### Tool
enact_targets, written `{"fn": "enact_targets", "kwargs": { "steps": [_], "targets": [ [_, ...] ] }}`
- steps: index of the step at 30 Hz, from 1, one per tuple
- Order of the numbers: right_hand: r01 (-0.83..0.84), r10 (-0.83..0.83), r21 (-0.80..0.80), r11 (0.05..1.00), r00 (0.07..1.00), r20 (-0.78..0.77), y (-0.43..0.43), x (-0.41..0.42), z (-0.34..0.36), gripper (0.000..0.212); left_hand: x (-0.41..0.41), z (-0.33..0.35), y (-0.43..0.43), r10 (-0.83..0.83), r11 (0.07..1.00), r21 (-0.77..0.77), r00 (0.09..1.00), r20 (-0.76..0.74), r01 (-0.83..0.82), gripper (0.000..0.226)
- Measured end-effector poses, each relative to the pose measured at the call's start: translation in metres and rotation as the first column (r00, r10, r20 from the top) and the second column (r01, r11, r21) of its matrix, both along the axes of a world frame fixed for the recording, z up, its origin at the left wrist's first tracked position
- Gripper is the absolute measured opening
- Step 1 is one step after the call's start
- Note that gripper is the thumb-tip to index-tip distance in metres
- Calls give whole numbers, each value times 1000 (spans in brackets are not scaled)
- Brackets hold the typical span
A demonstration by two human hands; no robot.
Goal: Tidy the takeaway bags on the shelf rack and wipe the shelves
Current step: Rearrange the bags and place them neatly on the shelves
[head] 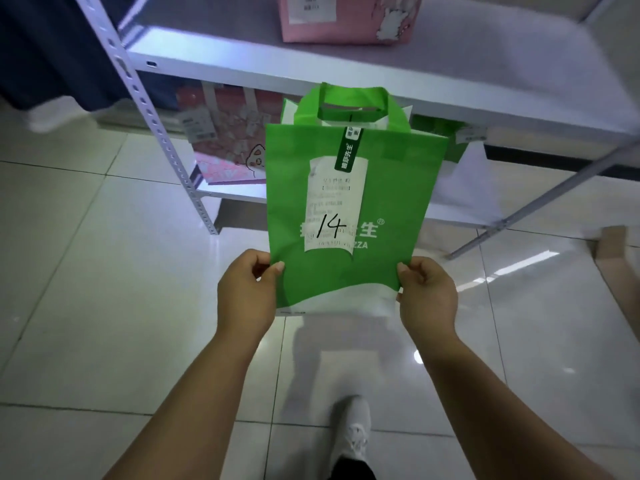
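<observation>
The person holds a green takeaway bag (398, 188) up in the air in front of the shelf rack (152, 126), its face turned to the camera and its handles uppermost. The left hand (247, 292) pinches the bag's lower left corner, thumb on the front and the other fingers curled behind. The right hand (427, 296) pinches the lower right corner in the same way. A white receipt (334, 206) is stuck on the front of the bag with "14" handwritten on it in black, and a dark green tag hangs over its top edge. The bag's handles overlap the front edge of the upper shelf (450, 74) in this view, and whether they touch it cannot be told. On that shelf stands a pink bag (346, 22) with a white label, cut off by the top of the frame. The held bag blocks the middle of the lower shelf (235, 195). To its left on that shelf stands a pink patterned bag (228, 140) with a receipt on it. To its right, another green bag (440, 133) shows behind the held one, with something white (464, 188) below it. The rack stands on a glossy tiled floor (104, 271). An open cardboard box (613, 244) lies on the floor at the right edge, beyond the rack's right post. A white shoe (351, 431) shows between the forearms, and dark fabric (45, 46) fills the upper left corner.
</observation>
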State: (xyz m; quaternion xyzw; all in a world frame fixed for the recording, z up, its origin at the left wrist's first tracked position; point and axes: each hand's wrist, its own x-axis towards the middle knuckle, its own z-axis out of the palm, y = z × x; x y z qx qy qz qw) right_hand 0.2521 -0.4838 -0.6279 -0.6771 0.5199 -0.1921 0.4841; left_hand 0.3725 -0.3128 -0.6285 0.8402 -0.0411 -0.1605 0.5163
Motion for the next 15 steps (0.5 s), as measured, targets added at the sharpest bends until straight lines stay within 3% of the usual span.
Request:
{"fn": "enact_targets", "kwargs": {
  "steps": [4,7,15],
  "targets": [
    [-2,2,-5,1000,998,66,46,-12,59,18,-12,65,48,-19,999,-39,997,76,22,15],
    [-14,16,-18,1000,993,119,75,-12,107,12,-13,118,81,-9,997,-77,992,123,18,10],
    [-69,107,-171,983,969,221,131,-1,238,21,-11,250,145,83,987,-154,961,265,-42,4]
  ]
}}
